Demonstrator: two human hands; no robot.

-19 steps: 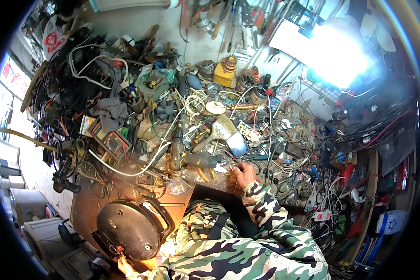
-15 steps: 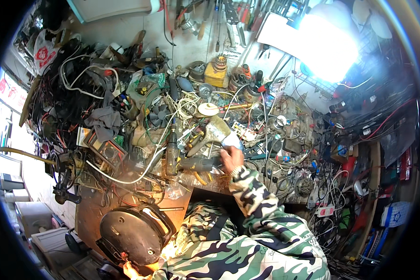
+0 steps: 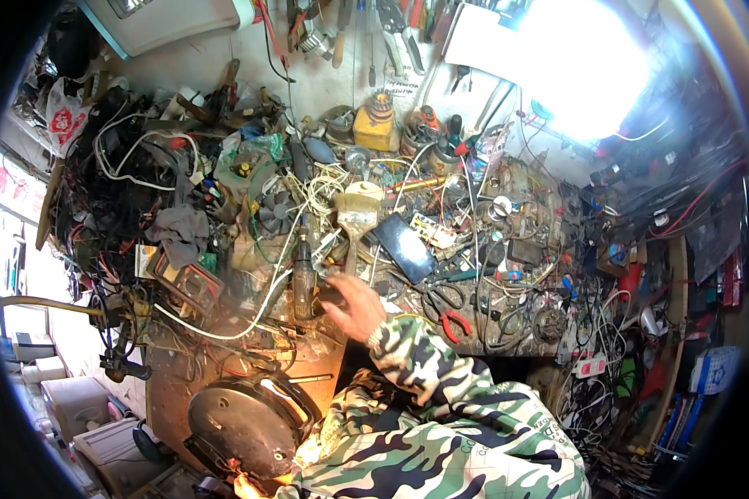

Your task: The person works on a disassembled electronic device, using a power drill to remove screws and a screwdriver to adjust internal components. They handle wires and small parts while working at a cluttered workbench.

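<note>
My right hand (image 3: pixel 356 308) hovers over the bench's front edge, fingers curved and spread. Its fingertips are beside a dark power tool (image 3: pixel 305 287) with yellow marks; part of the tool may be hidden behind the hand. Just above the fingers lies a wide paint brush (image 3: pixel 357 218), handle toward me, bristles away. At the lower edge my left hand (image 3: pixel 246 486) shows only in part, fingers closed at the rim of a round black appliance (image 3: pixel 240 424) with a handle. Small reddish bits show at those fingers; what they hold is too small to make out.
Right of the brush lie a dark flat phone-like slab (image 3: pixel 406 248) and red-handled pliers (image 3: pixel 449 323). A white cable (image 3: pixel 225 334) loops over the front left. Tangled wires and parts cover the bench; a bright lamp (image 3: pixel 587 71) glares at upper right.
My right hand has moved left and toward me. The brush has turned upright in the picture, uncovering the dark slab. The red-handled pliers now show. My left hand stays by the black appliance.
</note>
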